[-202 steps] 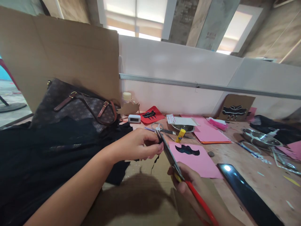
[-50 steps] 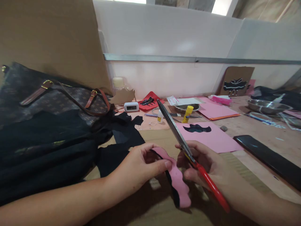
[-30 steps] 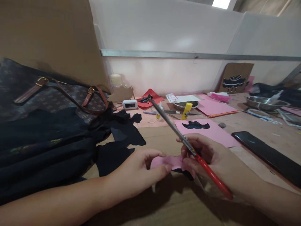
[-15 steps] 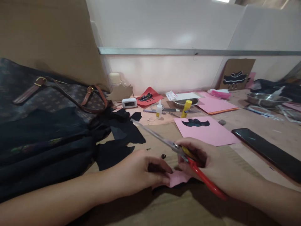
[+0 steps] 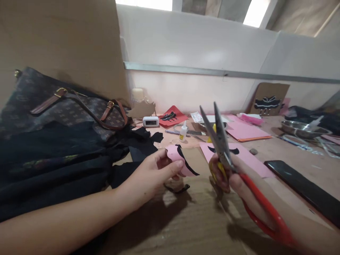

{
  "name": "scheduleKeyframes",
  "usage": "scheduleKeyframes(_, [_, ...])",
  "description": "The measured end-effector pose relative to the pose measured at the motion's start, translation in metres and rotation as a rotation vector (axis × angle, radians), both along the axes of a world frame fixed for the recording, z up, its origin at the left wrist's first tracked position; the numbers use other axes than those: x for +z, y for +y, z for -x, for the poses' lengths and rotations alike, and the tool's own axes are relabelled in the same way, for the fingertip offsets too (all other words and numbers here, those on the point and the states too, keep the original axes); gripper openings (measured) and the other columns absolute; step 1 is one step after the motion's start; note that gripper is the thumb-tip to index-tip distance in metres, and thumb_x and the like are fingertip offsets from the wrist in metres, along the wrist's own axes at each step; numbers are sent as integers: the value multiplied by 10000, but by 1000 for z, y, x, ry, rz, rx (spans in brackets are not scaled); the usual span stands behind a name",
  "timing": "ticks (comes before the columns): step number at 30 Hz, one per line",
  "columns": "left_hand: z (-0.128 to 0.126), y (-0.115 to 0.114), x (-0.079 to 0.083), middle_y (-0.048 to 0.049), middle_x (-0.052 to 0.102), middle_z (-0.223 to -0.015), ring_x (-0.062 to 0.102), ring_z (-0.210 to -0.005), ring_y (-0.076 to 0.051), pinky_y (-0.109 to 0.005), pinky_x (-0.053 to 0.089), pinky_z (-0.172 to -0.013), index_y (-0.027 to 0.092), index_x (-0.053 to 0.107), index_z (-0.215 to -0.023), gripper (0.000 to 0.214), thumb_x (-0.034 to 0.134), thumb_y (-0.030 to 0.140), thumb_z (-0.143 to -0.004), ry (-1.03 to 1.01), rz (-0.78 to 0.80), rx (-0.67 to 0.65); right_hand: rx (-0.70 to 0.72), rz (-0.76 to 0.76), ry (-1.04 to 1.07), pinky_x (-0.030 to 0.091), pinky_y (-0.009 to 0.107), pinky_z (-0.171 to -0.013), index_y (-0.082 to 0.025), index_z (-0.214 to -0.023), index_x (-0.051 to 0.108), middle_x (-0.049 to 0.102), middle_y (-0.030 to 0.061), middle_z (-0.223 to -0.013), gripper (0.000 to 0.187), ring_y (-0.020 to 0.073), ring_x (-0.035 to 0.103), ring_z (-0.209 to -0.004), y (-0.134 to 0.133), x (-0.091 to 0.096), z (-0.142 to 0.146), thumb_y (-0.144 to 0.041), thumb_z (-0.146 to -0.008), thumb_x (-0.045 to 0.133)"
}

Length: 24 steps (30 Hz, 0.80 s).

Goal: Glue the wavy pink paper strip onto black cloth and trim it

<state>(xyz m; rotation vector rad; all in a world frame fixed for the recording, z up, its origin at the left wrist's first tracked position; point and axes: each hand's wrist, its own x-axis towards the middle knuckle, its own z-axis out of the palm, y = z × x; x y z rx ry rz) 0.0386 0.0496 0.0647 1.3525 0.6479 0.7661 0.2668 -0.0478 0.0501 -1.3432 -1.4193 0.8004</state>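
My left hand pinches a small curved piece of pink paper with black material along its right edge. In my right hand is a pair of scissors with one red and one yellow handle; the blades are parted and point up and away from me. A thin black scrap shows below my left hand, over the cardboard. Behind the scissors, a pink sheet carries a black wavy cutout, partly hidden by the blades. Black fabric pieces lie beyond my left wrist.
Cardboard covers the tabletop before me. A glue bottle, a white digital clock and a red sheet stand or lie farther back. A phone lies at right, a handbag at left, metal bowls at back right.
My left hand has lifted the pink piece and turned it. My right hand has moved right, away from the piece, and the scissors have swung upright with their blades apart. The view has tilted up.
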Motion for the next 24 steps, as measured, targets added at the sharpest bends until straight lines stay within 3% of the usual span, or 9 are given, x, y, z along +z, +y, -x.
scheduleKeyframes(4, [5,-6,7,-8,670,-794,607,-678,-128,-236,503,-654,168,607,-913,330,728,473,-870,-19,-125,28,76,43,-9,567,382,-678,-375,-1109,633,645,62,-910,294,266,631,-783,-7,-1,7,-570,-890,645])
scheduleKeyframes(11, [-7,-19,-20,-26,656,-836,635,-770,-184,-271,498,-675,176,587,-995,404,743,512,-833,-58,21,-77,197,-16,129,548,322,-743,-336,-1243,539,639,58,-1055,318,211,635,-899,-10,-22,20,-428,-954,635])
scheduleKeyframes(15, [-9,-22,-28,-27,677,-910,647,-845,-180,-268,506,-754,185,598,-1032,353,741,455,-856,-122,50,-113,140,-15,52,586,329,-814,-341,-1120,584,701,19,-1005,266,205,689,-878,-8,-13,39,-328,-893,723])
scheduleKeyframes(19, [-8,-23,-27,-26,696,-876,655,-849,-181,-272,503,-774,190,590,-959,277,718,424,-885,-101,6,-188,127,28,-22,620,315,-757,-309,-1006,569,729,17,-925,216,206,721,-824,-7,1,48,-265,-852,715])
scheduleKeyframes(24, [-7,-23,-23,-4,686,-826,634,-809,-158,-246,490,-760,175,660,-828,147,749,291,-839,18,-90,-225,62,-6,-45,617,293,-777,-300,-1026,552,709,11,-967,206,187,719,-865,-7,-3,46,-249,-875,683])
